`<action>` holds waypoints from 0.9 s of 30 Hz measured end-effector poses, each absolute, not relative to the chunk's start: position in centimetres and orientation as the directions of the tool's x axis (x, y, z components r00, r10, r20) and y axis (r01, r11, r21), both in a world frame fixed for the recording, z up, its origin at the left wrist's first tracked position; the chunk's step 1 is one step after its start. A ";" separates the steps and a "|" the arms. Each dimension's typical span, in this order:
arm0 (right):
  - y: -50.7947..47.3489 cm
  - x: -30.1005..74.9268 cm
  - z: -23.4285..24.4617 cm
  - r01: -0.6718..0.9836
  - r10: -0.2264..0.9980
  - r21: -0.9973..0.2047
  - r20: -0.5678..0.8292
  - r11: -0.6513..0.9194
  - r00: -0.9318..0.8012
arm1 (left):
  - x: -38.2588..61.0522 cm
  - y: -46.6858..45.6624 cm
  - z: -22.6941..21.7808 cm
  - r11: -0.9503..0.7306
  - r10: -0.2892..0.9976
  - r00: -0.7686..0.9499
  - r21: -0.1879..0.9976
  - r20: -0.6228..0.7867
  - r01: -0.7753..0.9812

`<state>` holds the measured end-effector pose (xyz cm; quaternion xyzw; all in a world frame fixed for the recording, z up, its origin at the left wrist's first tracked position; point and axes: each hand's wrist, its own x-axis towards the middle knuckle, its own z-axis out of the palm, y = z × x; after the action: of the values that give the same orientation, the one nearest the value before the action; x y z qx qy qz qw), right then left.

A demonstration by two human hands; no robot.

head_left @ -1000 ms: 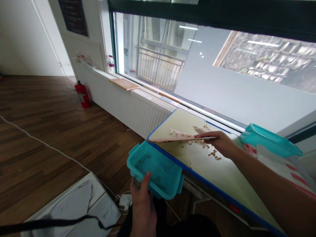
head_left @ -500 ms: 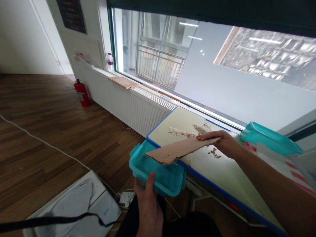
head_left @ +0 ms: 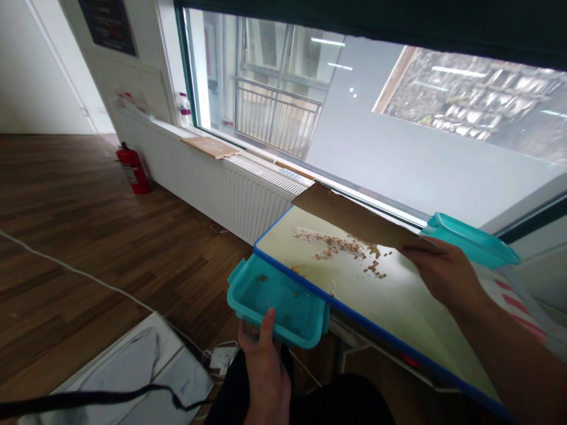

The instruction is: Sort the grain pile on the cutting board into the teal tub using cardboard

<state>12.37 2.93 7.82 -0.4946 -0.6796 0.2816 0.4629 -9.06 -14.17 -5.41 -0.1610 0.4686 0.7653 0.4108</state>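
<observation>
My left hand [head_left: 266,351] grips the near rim of a teal plastic container [head_left: 283,313], thumb over the edge. The container sits just below the table's blue edge and has a few small brown bits inside. In my right hand [head_left: 447,271] is a strip of brown cardboard [head_left: 367,221], held by its right end and stretching along the window side of the table [head_left: 425,313]. Between the cardboard and the container lie scattered small white and brown pieces [head_left: 332,243] on the pale tabletop. Several brown bits lie near the blue edge.
A second teal container [head_left: 472,239] stands at the table's back right, beside a red-and-white bag [head_left: 518,304]. A white radiator [head_left: 252,192] runs under the window. A red fire extinguisher [head_left: 133,169] stands on the floor; a white cable [head_left: 80,265] crosses it.
My right hand has carried the cardboard from over the container to the far side of the scattered pieces, turning it. The left hand still holds the container near the table edge.
</observation>
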 end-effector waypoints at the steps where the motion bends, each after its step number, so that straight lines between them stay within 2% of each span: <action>1: 3.0 12.4 7.8 0.444 0.929 -0.824 0.364 0.351 -0.059 | -9.1 -14.1 -5.5 -0.221 0.470 -0.613 0.588 -0.635 -0.778; 4: 4.2 11.2 7.9 0.487 0.939 -0.815 0.342 0.314 -0.032 | -9.2 -14.0 -5.7 -0.209 0.469 -0.611 0.591 -0.638 -0.779; 8: 7.1 7.7 7.5 0.443 0.953 -0.844 0.273 0.304 -0.133 | -9.2 -14.1 -5.9 -0.182 0.498 -0.596 0.597 -0.630 -0.782; 11: 9.0 5.4 6.8 0.412 0.967 -0.876 0.203 0.250 -0.153 | -9.4 -14.2 -5.7 -0.161 0.511 -0.581 0.594 -0.633 -0.788; 14: 9.9 4.2 6.1 0.395 0.967 -0.885 0.193 0.245 -0.168 | -9.4 -14.3 -5.4 -0.164 0.513 -0.567 0.575 -0.644 -0.802; 19: 10.2 4.6 5.5 0.479 0.981 -0.860 0.113 0.175 -0.157 | -8.5 -14.3 -5.1 -0.173 0.513 -0.532 0.526 -0.674 -0.833; 24: 9.3 5.9 5.1 0.472 0.953 -0.838 0.170 0.274 -0.251 | -7.5 -14.6 -5.2 -0.155 0.517 -0.510 0.510 -0.688 -0.846; 27: 8.4 6.5 5.1 0.463 0.939 -0.838 0.157 0.290 -0.305 | -7.4 -14.7 -5.2 -0.185 0.530 -0.521 0.508 -0.670 -0.841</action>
<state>6.55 8.42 5.07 -0.4817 -0.7278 0.3505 0.3397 -7.45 -14.66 -5.17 -0.1750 0.4454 0.7497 0.4572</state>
